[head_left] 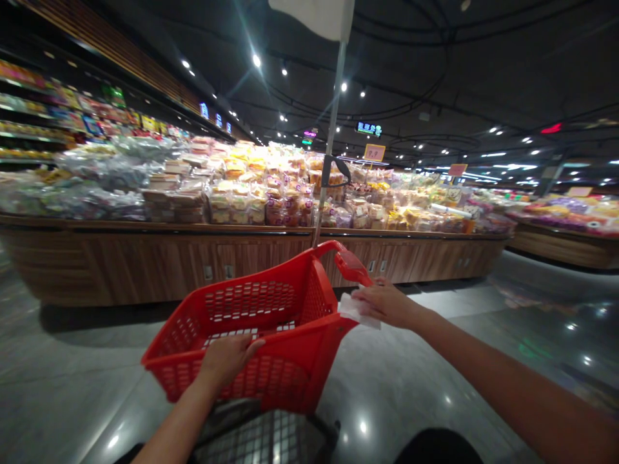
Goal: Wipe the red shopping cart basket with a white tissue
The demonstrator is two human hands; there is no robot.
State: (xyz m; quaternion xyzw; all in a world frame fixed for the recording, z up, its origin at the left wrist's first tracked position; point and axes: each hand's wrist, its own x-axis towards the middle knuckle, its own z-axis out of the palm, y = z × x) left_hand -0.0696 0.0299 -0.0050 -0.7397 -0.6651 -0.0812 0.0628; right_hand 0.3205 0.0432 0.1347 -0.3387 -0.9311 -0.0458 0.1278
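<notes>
Left hand (226,358): curled over red cart (290,351), near rim, basket's 6 o'clock
Right hand (387,304): pinching white paper (356,312) at handle (352,267), 2 o'clock; handle grip unclear
Steering tip: guide evenly two-handed, paper off the grip, clear of display counter (145,267) at 12
Cart look: 7 o'clock from view centre, glossy plastic, slotted walls
</notes>
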